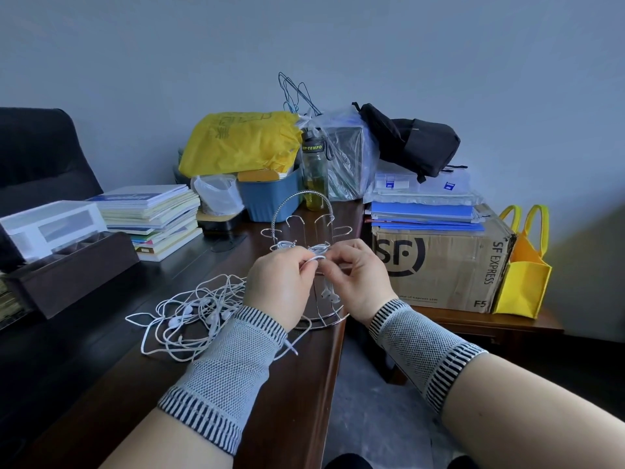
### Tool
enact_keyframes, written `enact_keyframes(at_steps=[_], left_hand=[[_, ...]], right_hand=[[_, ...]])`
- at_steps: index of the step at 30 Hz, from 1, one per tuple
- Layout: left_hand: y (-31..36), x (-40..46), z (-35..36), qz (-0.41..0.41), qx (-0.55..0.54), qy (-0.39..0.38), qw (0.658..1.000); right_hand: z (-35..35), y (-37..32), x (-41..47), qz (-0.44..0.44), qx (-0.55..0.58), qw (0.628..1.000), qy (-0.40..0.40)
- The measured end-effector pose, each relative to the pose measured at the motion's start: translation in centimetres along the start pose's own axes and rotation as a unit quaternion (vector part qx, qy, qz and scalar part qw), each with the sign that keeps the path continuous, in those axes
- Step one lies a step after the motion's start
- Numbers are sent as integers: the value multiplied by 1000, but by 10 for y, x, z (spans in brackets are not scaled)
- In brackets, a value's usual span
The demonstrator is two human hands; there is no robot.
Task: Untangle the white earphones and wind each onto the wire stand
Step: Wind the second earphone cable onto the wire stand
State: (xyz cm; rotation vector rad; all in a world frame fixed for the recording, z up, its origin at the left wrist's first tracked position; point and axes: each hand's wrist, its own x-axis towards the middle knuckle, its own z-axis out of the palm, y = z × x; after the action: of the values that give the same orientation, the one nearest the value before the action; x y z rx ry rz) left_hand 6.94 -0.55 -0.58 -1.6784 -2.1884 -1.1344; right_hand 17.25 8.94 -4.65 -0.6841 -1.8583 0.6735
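Observation:
A chrome wire stand [308,211] with a looped handle and several hooks stands on the dark wooden desk [270,384], near its right edge. In front of the stand, my left hand [280,286] and my right hand [355,279] both pinch a short loop of one white earphone cable [316,259]. That earphone's two earbuds [329,295] hang between my hands, above the stand's round base. A tangled heap of white earphones [192,316] lies on the desk left of my left wrist. Both wrists wear grey knit bands.
Stacked books [152,214] and a dark wooden box [67,269] sit at the left. Behind the stand are a blue tub [270,198], a yellow bag, a water bottle [314,170] and plastic bags. Right of the desk stands a cardboard box [439,265] with a yellow tote [522,279].

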Motion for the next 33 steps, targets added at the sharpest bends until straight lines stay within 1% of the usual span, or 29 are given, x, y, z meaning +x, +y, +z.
enact_keyframes(at_steps=[3,5,7,11,13,19,22,28,30,33], left_hand=[[1,5,-7,-27,-4,4,1000],[1,9,-10,-51,-4,22,998],[2,13,-10,-77,3,35,996],[6,18,-4,-106,60,3,993],[6,20,-2,-119,56,-12,991],[1,19,7,-188,-56,-38,980],[-2,19,11,-232,-146,-42,961],[-4,10,18,-288,-248,-25,924],[-4,8,20,-293,-255,-30,921],[-4,4,22,-266,-233,-32,935]], right_hand=[[-2,-4,2,75,64,995,14],[-3,-8,3,124,123,985,10],[-3,-10,6,160,152,975,14],[1,-10,14,224,181,957,34],[2,-10,18,251,191,948,43],[0,-13,27,264,139,954,33],[-4,-16,34,271,110,956,13],[-7,-14,39,281,88,955,-16],[-8,-14,39,282,91,955,-15],[-7,-17,37,271,97,957,-8]])
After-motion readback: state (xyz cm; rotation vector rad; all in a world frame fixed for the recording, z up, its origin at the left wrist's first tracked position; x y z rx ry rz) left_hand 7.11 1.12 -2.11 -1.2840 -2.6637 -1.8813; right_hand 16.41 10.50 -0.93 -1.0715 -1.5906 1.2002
